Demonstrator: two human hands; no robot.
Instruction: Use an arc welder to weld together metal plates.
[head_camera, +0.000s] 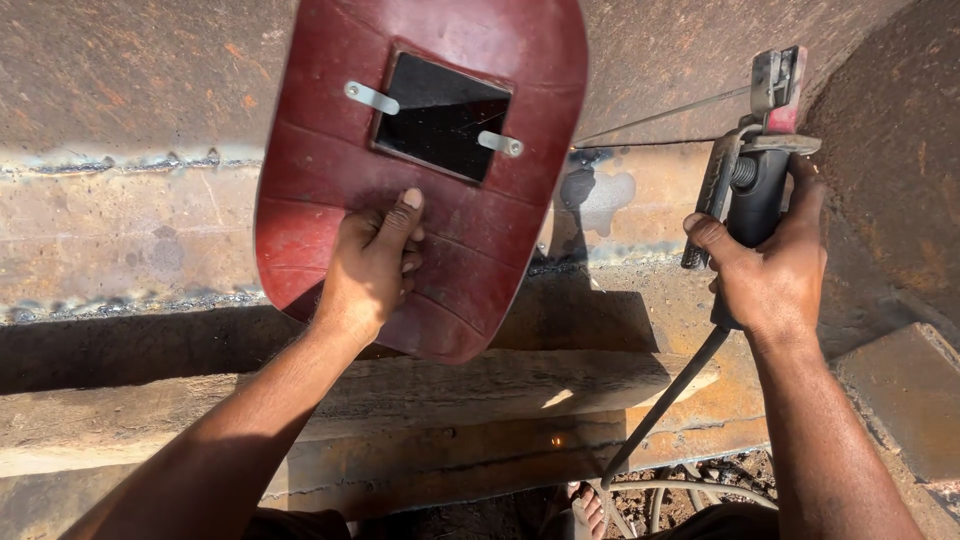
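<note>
Head view: the right hand (775, 275) grips the electrode holder (752, 180), whose welding rod (660, 117) runs leftward from it toward the red welding shield (420, 170) that the left hand (372, 265) clasps just beside, above the rusty steel plate (120, 230).

Dark red welding shield (330, 170), black window (443, 115); black electrode holder (752, 190); rust-brown steel (120, 230).

You have no packages, labels, signs or screens in front of you here.
</note>
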